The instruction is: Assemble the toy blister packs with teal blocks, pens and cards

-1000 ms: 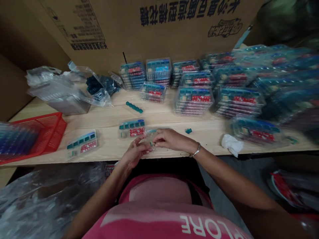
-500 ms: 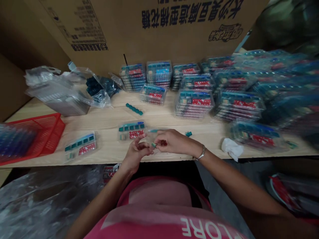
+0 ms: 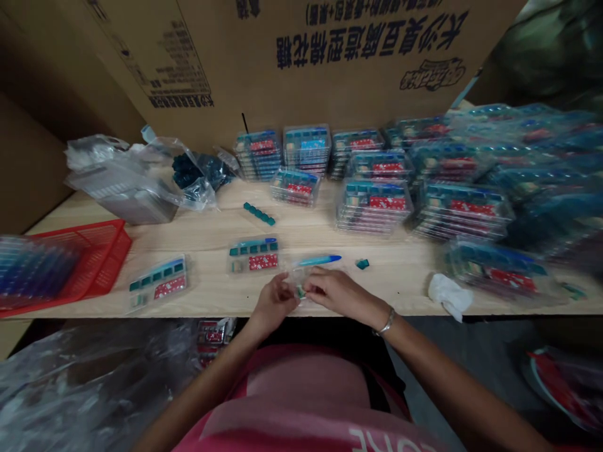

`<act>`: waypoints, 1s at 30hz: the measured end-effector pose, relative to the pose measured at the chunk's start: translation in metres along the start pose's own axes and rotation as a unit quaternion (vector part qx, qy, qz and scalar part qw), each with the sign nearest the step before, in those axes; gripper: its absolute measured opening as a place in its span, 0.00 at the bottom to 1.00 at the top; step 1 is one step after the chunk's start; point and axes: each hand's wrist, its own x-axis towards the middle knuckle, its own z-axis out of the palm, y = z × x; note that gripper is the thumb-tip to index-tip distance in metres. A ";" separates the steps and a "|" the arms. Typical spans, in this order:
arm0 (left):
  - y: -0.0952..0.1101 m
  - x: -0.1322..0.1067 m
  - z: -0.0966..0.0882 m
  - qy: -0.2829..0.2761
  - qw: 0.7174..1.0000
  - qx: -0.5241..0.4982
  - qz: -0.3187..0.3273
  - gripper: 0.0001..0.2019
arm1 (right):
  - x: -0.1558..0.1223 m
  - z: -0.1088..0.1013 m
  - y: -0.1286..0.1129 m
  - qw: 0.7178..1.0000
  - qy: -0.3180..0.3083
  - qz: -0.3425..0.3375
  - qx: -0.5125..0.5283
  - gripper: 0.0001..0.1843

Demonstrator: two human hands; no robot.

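Note:
My left hand [image 3: 273,302] and my right hand [image 3: 335,290] meet at the table's near edge, fingers pinched together on a clear plastic pack [image 3: 306,273] with a blue strip [image 3: 320,259] along its far side. A small teal piece [image 3: 299,291] sits between the fingertips. Two filled packs lie to the left: one close by [image 3: 253,254] and one further left [image 3: 157,284]. A loose teal piece [image 3: 362,263] lies just right of my hands, and a row of teal pieces [image 3: 259,213] lies further back.
Stacks of filled packs [image 3: 374,204] cover the back and right of the wooden table [image 3: 211,229]. A red basket [image 3: 89,251] stands at left, plastic bags [image 3: 127,179] behind it, a white wad [image 3: 450,295] at right, a big cardboard box [image 3: 306,56] behind.
Both hands stay together on the clear pack at the table's edge. The view has shifted a little, and the pack's blue strip now shows beyond my fingers.

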 end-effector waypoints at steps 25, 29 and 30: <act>0.067 0.182 -0.138 -0.044 0.663 0.709 0.236 0.09 | -0.026 0.019 0.030 0.986 0.150 0.001 -0.072 0.07; 0.065 0.187 -0.140 -0.041 0.660 0.711 0.237 0.09 | -0.009 0.004 0.042 0.986 0.157 0.000 -0.059 0.05; 0.064 0.187 -0.140 -0.043 0.659 0.711 0.239 0.09 | -0.006 0.001 0.046 0.986 0.154 -0.003 -0.060 0.06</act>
